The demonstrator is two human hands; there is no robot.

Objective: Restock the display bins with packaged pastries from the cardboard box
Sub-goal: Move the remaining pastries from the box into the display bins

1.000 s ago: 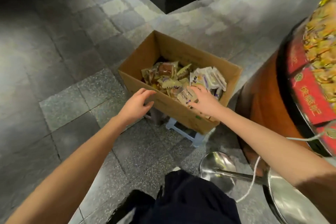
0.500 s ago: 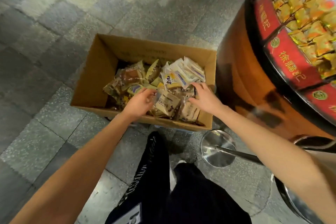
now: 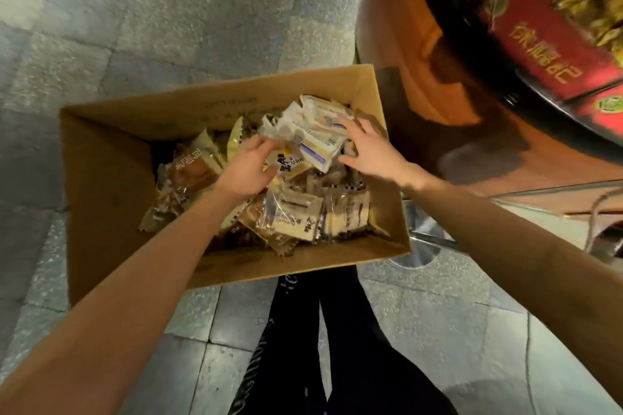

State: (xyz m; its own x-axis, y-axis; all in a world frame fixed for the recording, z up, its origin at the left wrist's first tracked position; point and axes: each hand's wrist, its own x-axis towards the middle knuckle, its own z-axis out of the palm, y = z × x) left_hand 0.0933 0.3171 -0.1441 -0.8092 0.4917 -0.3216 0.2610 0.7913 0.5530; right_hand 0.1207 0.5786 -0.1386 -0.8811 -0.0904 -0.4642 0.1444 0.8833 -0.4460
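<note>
Both in the cardboard box: left hand fingers curl round a purple-lettered packet, right hand fingers spread flat against white barcoded packaged pastries. The display bin has a red label reading 徐福记.

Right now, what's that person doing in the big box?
A person leans over the cardboard box of packaged pastries. Their left grip curls round a bundle of white packets; the right grip, fingers spread, presses it from the other side. The bundle is not yet lifted out. The display bin stands to the right.
</note>
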